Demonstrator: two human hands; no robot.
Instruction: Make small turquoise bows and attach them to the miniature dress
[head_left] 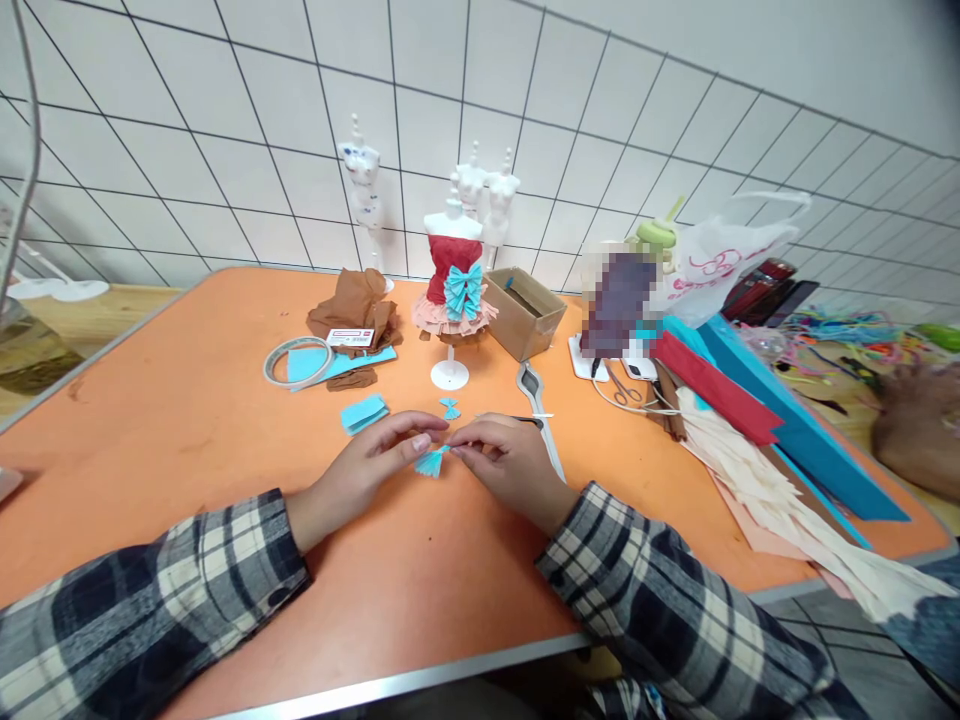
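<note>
Turquoise crepe-paper piece (430, 464) fans out beside my right fingers (480, 432), which pinch its narrow end, apparently to bunch the pleats; my left fingers (401, 424) curve loosely nearby, a bow (449, 408) just beyond.

Pinched ppr (430, 464) part. hid, L sleeve (180, 585) cropped

Taking the brown cardboard box (527, 325) as my landmark, I see two white dress forms (501, 200) behind it to the left and a blue-speckled dress form (361, 172) farther left. Right of the box I have a green lid (656, 235), then a pink-printed plastic bag (709, 265), then a colourful tangle (862, 325). Behind the box I face a white tiled wall (247, 150).
</note>
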